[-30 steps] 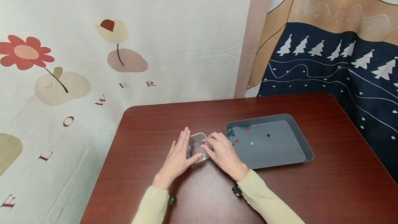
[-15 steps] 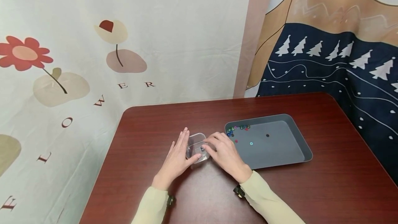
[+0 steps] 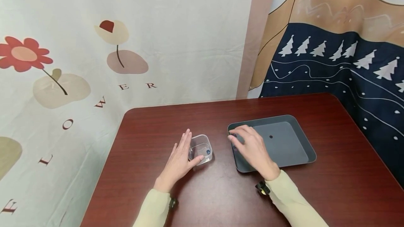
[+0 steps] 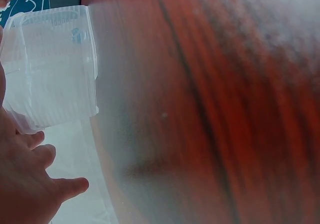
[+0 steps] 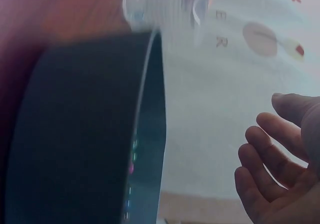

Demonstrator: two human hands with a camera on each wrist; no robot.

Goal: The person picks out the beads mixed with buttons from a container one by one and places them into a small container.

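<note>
A clear square plastic container (image 3: pixel 201 147) stands on the table, and a small dark blue bead (image 3: pixel 208 152) lies inside it. My left hand (image 3: pixel 177 164) rests with straight fingers against its left side, the thumb by its near rim; the left wrist view shows the same container (image 4: pixel 50 67). My right hand (image 3: pixel 250 147) is over the left end of the grey tray (image 3: pixel 290 141), thumb and fingers apart with nothing seen between them. Several small colourful beads (image 5: pixel 131 168) show along the inside of the tray in the right wrist view. From the head view my right hand hides most of them.
A single dark bead (image 3: pixel 271 137) lies in the middle of the tray. Reddish-brown wood makes up the tabletop (image 3: pixel 151 129). Behind it hangs a pale printed curtain (image 3: pixel 189 45), with a dark blue patterned cloth (image 3: pixel 322 67) at the right.
My right hand has moved right, from the container to above the tray's left end. A dark blue bead now shows on the container's floor. My left hand has stayed at the container.
</note>
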